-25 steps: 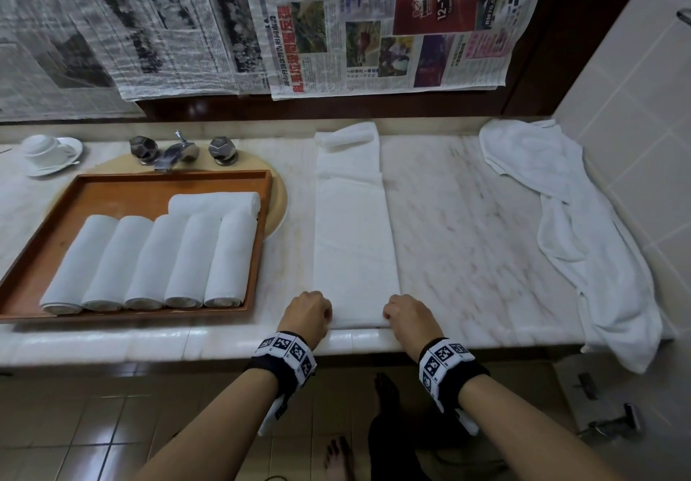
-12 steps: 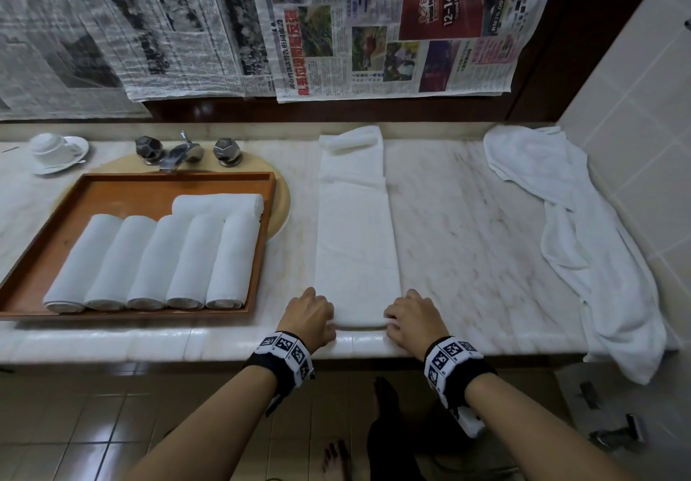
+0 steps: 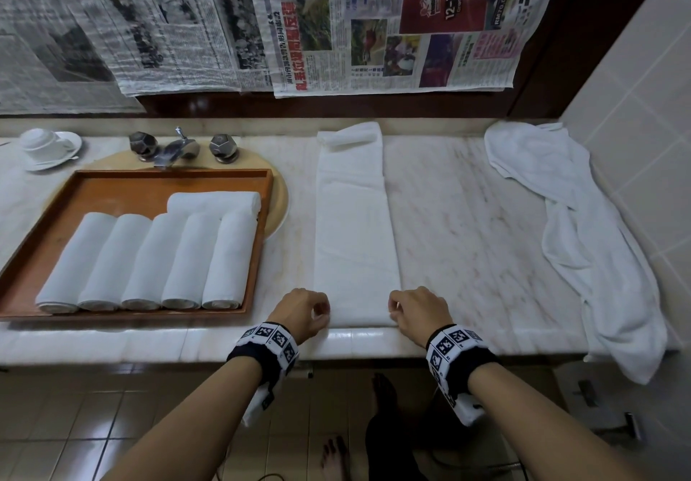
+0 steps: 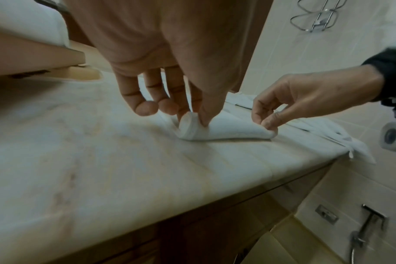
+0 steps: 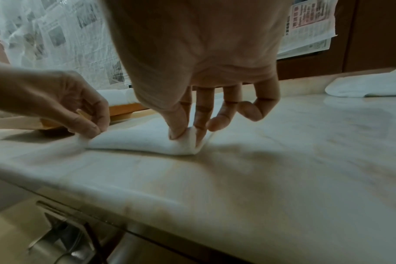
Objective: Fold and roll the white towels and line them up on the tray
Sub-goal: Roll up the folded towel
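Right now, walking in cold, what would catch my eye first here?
Probably the two hands, left hand and right hand, pinching the near corners of a long folded white towel on the pale marble counter. To the left, the brown wooden tray holds six rolled white towels.

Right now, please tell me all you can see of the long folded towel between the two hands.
The folded towel is white, soft-looking cloth, folded into a long narrow strip lying flat on the marble counter, beside the tray. Its far end is bunched at the back ledge. The left hand and right hand pinch its near corners, lifting and curling the near edge over.
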